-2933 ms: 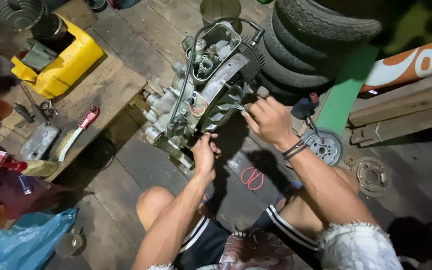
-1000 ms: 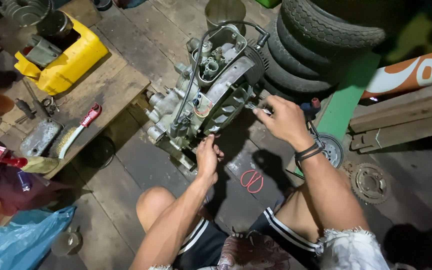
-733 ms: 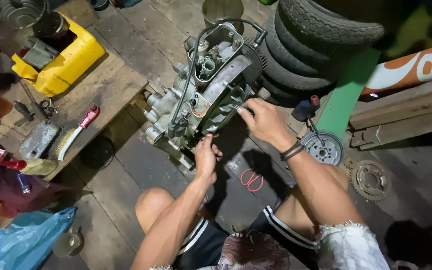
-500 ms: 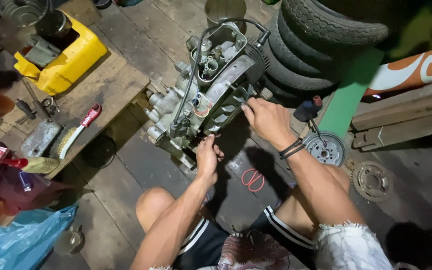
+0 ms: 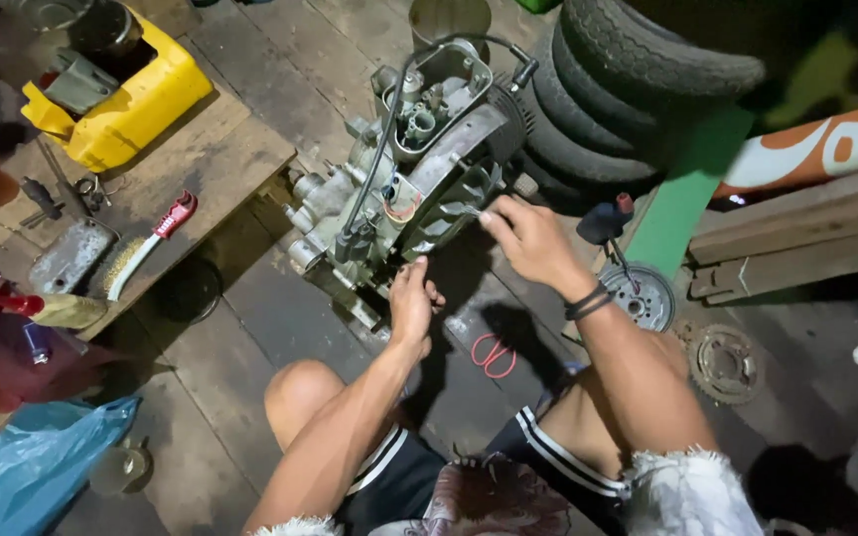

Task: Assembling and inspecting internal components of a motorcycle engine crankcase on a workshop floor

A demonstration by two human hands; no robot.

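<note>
— While the left hand [image 5: 411, 298] braces the engine [image 5: 411, 174] at its lower near edge, how is it set?

— Fingers half curled, pressing the casing; it grips no tool that I can see. The engine stands tilted on the wooden floor [image 5: 280, 308], just right of the low wooden platform [image 5: 240, 149] that carries the yellow container [image 5: 116, 94] at its far left corner and the red-handled wire brush [image 5: 146, 248] near its front edge.

— And the right hand [image 5: 533, 243]?

— It is pinched narrow on a small metal tool [image 5: 469, 209], tip at the engine's right side. What the tip meets is too small to tell.

— How should this step be handled?

— I judge the brace should stay firm so the block does not rock, with the tool kept square and turned gently. The black cable [image 5: 389, 119] looping over the top should stay free of the fingers.

— Anything to the right?

— Stacked tyres [image 5: 628, 89] just behind the engine, a sprocket [image 5: 725, 362] on the floor, well apart.
</note>
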